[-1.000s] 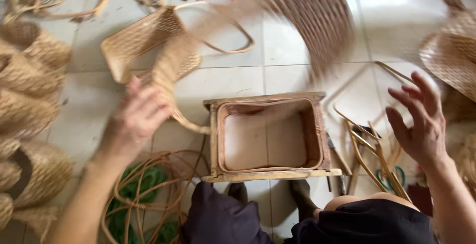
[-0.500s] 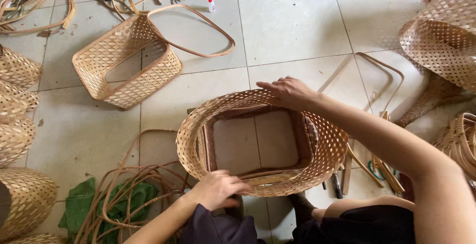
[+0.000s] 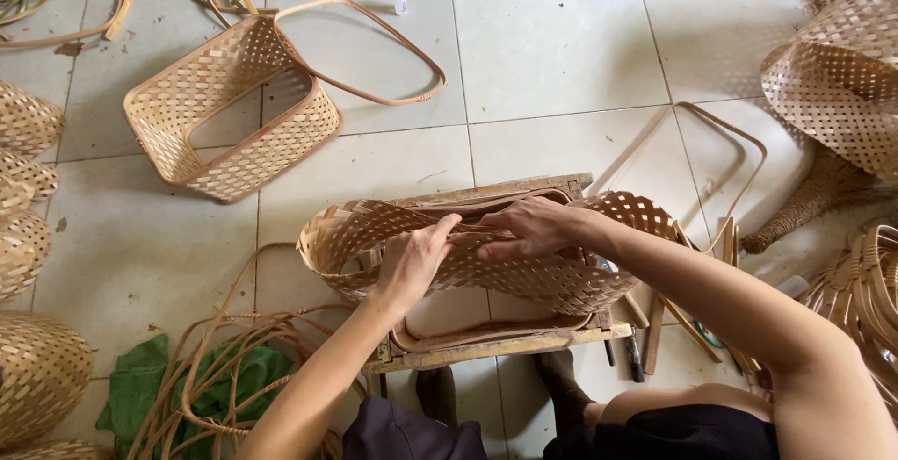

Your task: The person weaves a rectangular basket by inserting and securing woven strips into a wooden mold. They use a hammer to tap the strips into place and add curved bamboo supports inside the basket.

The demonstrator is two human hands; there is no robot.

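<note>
the woven band [image 3: 524,273] is gripped by left hand [image 3: 412,259] and right hand [image 3: 528,228]; strips could be cracked if squeezed harder.

I see the woven band [image 3: 524,268] on the wooden frame [image 3: 505,343] at near centre, my left hand [image 3: 412,259] and right hand [image 3: 528,226] on it, finished basket [image 3: 229,109] far left, cane coil [image 3: 215,376] near left, woven pieces [image 3: 842,77] far right.

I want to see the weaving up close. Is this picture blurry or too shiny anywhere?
Head view: sharp, with soft even daylight; the woven basket and both hands, left hand and right hand, show clearly; the floor tiles look pale and a little bright, without harsh glare; shadows are faint.
</note>
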